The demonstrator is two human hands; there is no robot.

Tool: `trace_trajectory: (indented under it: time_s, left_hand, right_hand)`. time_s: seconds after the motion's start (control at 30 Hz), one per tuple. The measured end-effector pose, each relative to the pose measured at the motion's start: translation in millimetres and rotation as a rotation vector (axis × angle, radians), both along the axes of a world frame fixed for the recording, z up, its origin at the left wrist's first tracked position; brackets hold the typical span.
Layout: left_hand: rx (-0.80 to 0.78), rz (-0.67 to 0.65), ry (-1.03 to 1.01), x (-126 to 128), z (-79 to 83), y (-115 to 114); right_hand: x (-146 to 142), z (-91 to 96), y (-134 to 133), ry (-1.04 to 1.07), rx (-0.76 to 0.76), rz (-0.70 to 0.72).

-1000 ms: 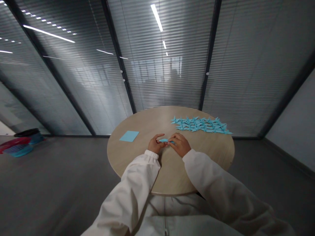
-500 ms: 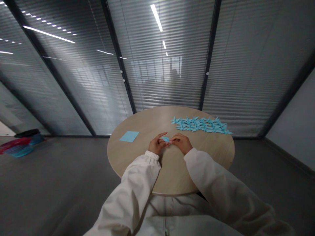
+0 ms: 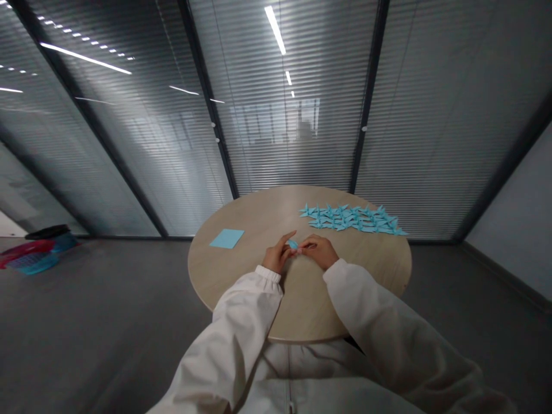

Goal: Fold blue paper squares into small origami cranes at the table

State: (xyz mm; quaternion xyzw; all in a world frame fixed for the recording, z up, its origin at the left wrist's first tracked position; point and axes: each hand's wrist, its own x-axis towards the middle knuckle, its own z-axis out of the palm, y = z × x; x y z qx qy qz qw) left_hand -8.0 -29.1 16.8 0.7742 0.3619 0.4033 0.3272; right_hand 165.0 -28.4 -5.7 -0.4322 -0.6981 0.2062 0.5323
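Note:
Between my two hands, over the middle of the round wooden table, is a small piece of folded blue paper (image 3: pixel 292 244). My left hand (image 3: pixel 278 254) pinches it from the left, the index finger reaching up over it. From the right, the fingertips of my right hand (image 3: pixel 319 251) grip its near right edge. The fingers cover most of the paper, so its folded shape cannot be made out. Several folded blue paper cranes (image 3: pixel 351 218) lie close together in rows at the far right of the table. A flat blue paper square (image 3: pixel 227 238) lies to the left of my hands.
The round table (image 3: pixel 241 282) has a pale wooden top with a curved edge close to my body. Glass partitions with blinds (image 3: pixel 293 161) stand behind it. Red and blue baskets (image 3: pixel 34 259) sit on the floor at far left.
My left hand has shifted slightly to the right and its fingers have closed in more around the folded paper, so less of it shows. The right hand stays almost in place.

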Motion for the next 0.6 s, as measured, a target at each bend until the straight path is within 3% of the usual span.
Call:
trace_trajectory:
  time_s: [0.17, 0.6]
  left_hand:
    - [0.062, -0.012, 0.057, -0.7, -4.1, 1.9]
    - [0.061, -0.013, 0.040, -2.0, -2.8, 1.3]
  right_hand:
    - [2.6, -3.2, 3.4, 0.010, -0.059, 0.028]
    - [-2.3, -2.4, -1.0, -0.122, 0.105, 0.031]
